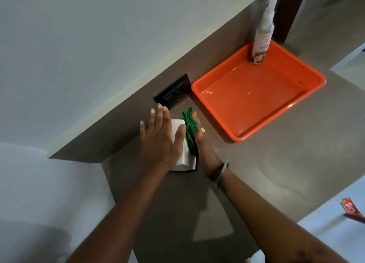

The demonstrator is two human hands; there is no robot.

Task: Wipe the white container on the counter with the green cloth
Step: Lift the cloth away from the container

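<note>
Grey counter (276,164) fills the scene under a pale wall, with an orange tray (296,102) off to the right of your hands and a white spray bottle (260,43) standing in its far corner. Between your two hands stands the white container (182,154), close to the black wall socket (171,92). Your left hand (160,140) lies flat and spread over the container's top and left side, fingers loose, steadying it and not clasping it. Your right hand (203,144) presses the bunched green cloth (190,128) against the container's right face, fingers folded around the cloth. The container's long axis runs toward you, so the wipe likely travels along that right face, which the right hand is nearer.
</note>
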